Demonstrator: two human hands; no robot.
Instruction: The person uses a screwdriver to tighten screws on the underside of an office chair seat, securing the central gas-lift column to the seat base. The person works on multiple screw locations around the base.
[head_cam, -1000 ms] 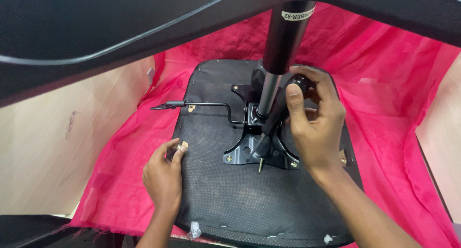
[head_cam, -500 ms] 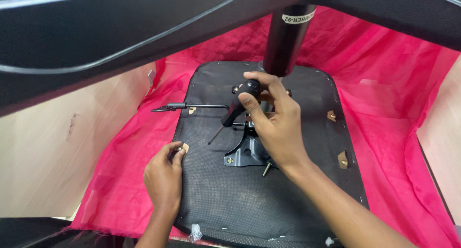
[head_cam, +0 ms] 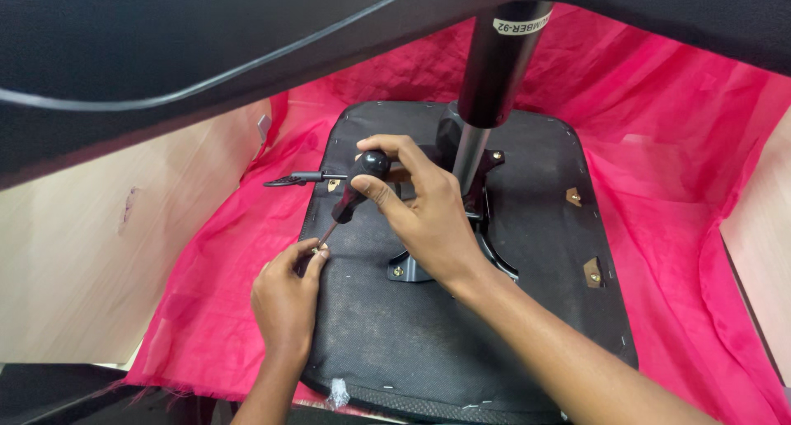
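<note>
Right hand closed around a black-handled screwdriver, thin shaft slanting down-left from the grip, left hand pinching a small brass screw at its tip, black upturned seat base beneath.

— Right hand is wrapped around the black handle of a screwdriver, shaft slanting down and to the left.

— And the tip meets the left hand, whose fingertips pinch a small brass-coloured screw at the left edge of the seat underside.

— That black fabric panel lies flat on a pink cloth, stapled along its rim.

— Dead centre, a gas-lift column rises from the metal mechanism plate. A thin lever pokes out leftward, just behind the screwdriver handle.

— Two brass brackets sit near the right edge of the panel, well apart from both hands.
</note>
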